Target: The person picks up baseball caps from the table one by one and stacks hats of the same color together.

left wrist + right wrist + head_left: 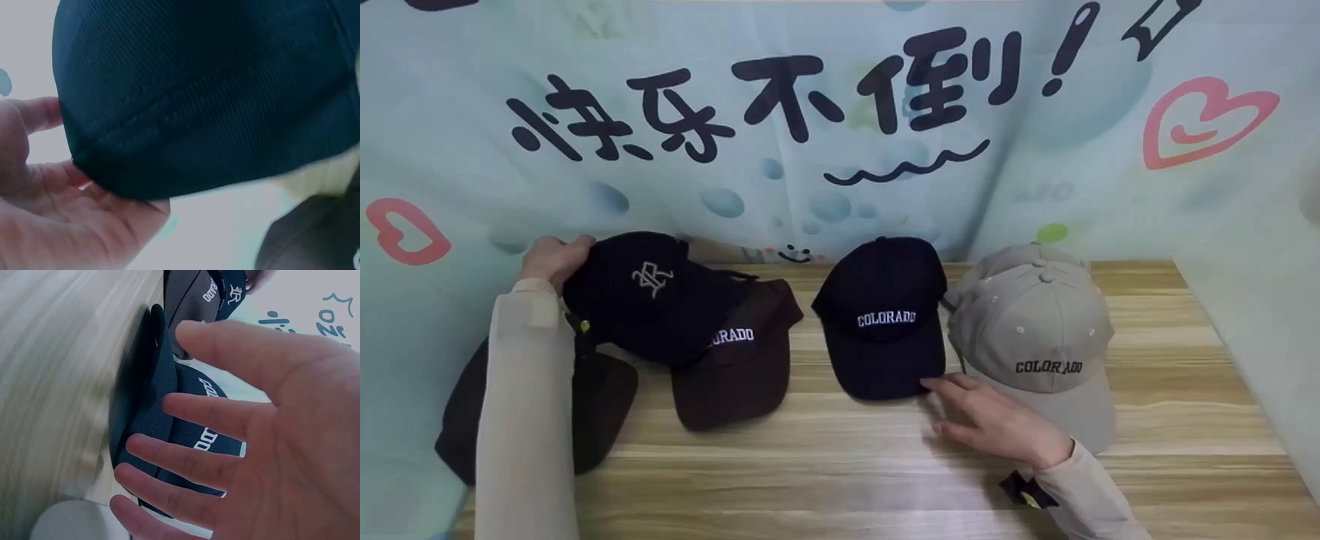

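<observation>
My left hand grips the edge of a black cap with a light monogram, raised over part of a brown cap. Up close in the left wrist view, the black cap's ribbed fabric covers some of the fingers. A navy cap lettered COLORADO lies on the wooden table. My right hand is beside its brim, fingers extended and holding nothing; the right wrist view shows the palm in front of the navy cap.
Grey caps are stacked on the right side of the wooden table. A dark cap lies at the left, partly behind the left sleeve. A printed cloth backdrop stands along the back.
</observation>
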Motion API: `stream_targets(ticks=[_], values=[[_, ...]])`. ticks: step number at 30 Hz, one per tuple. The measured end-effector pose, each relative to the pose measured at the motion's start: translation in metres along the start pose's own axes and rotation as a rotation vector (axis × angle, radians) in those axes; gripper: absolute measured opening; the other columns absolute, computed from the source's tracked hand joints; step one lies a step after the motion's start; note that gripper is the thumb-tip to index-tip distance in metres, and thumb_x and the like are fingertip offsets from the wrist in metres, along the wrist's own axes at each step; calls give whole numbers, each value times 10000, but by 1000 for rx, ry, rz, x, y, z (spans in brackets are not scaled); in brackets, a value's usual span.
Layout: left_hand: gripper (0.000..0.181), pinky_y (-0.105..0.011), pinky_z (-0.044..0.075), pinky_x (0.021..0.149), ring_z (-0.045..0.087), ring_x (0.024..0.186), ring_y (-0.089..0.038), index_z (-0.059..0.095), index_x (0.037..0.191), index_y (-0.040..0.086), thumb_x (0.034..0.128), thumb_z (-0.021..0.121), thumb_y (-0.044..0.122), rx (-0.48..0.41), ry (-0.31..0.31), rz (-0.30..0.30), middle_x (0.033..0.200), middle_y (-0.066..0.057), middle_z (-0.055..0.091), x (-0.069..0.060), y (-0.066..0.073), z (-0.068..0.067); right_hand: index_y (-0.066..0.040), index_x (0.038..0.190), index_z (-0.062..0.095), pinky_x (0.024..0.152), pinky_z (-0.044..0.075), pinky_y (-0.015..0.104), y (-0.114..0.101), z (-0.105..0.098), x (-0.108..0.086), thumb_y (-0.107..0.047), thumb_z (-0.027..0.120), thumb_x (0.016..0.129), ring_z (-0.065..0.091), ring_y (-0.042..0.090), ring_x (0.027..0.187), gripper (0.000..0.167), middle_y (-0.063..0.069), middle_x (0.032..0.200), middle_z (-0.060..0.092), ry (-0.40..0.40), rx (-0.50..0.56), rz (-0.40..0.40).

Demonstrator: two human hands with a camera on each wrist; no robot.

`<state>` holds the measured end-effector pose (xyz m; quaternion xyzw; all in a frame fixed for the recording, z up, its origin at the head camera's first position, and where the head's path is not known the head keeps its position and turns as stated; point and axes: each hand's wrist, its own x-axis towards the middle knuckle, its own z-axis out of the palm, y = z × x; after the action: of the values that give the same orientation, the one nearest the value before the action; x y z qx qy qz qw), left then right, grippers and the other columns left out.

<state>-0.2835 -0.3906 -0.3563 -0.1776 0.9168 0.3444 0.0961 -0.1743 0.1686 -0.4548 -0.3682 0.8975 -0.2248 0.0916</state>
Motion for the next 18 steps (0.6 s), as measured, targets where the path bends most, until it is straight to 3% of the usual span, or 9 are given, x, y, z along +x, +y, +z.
stream_targets(ticks=[3, 6, 7, 9, 11, 13, 15, 18], values=[[679, -300, 416, 623, 451, 737, -255, 383, 1212, -208, 968, 314, 422, -29, -43, -23, 1030, -301, 436, -3, 9, -4, -11, 1388, 475, 946, 426, 484, -1, 0, 1, -290, 628, 944, 526, 350, 1172, 547, 189, 1294, 534, -6, 16, 11], [727, -282, 450, 715, 463, 912, -257, 271, 1357, -194, 987, 313, 431, -99, -129, -43, 1212, -303, 382, -5, 17, -9, -23, 1411, 447, 957, 414, 504, -3, -1, 1, -305, 628, 943, 512, 373, 1189, 576, 221, 1319, 516, -11, 31, 31], [688, -274, 453, 750, 464, 961, -241, 301, 1356, -163, 996, 318, 423, -126, -165, -47, 1227, -272, 407, -7, 19, -11, -28, 1418, 439, 959, 412, 509, -3, -1, 1, -308, 629, 941, 510, 378, 1191, 586, 228, 1324, 511, -12, 35, 35], [493, -245, 467, 709, 505, 859, -157, 418, 1208, -70, 1011, 346, 376, -185, -230, -49, 1050, -141, 487, -8, 21, -14, -35, 1428, 427, 962, 408, 515, -3, -1, 1, -312, 632, 938, 506, 385, 1195, 599, 235, 1335, 503, -14, 39, 42], [309, -222, 464, 666, 496, 719, -87, 440, 1048, 21, 1022, 380, 323, -242, -283, -54, 874, -6, 495, -10, 24, -17, -40, 1435, 419, 966, 404, 518, -3, -1, 1, -313, 633, 937, 501, 389, 1200, 607, 236, 1348, 494, -16, 42, 47], [239, -209, 450, 627, 482, 651, -64, 478, 985, 59, 1028, 410, 285, -283, -320, -58, 778, 47, 504, -10, 25, -18, -43, 1440, 414, 966, 402, 523, -4, -1, 1, -317, 632, 937, 499, 398, 1199, 612, 241, 1354, 487, -18, 41, 52], [201, -209, 434, 601, 470, 621, -68, 511, 954, 75, 1022, 452, 254, -314, -319, -55, 739, 53, 508, -11, 26, -17, -47, 1443, 409, 968, 398, 531, -4, 0, 1, -320, 633, 936, 495, 408, 1199, 618, 246, 1362, 477, -18, 40, 59], [165, -222, 439, 648, 477, 676, -74, 503, 987, 82, 1012, 488, 245, -322, -276, -24, 834, 34, 495, -14, 27, -16, -57, 1454, 395, 968, 397, 533, -4, 1, 3, -320, 642, 931, 495, 415, 1197, 635, 251, 1374, 465, -6, 35, 62]])
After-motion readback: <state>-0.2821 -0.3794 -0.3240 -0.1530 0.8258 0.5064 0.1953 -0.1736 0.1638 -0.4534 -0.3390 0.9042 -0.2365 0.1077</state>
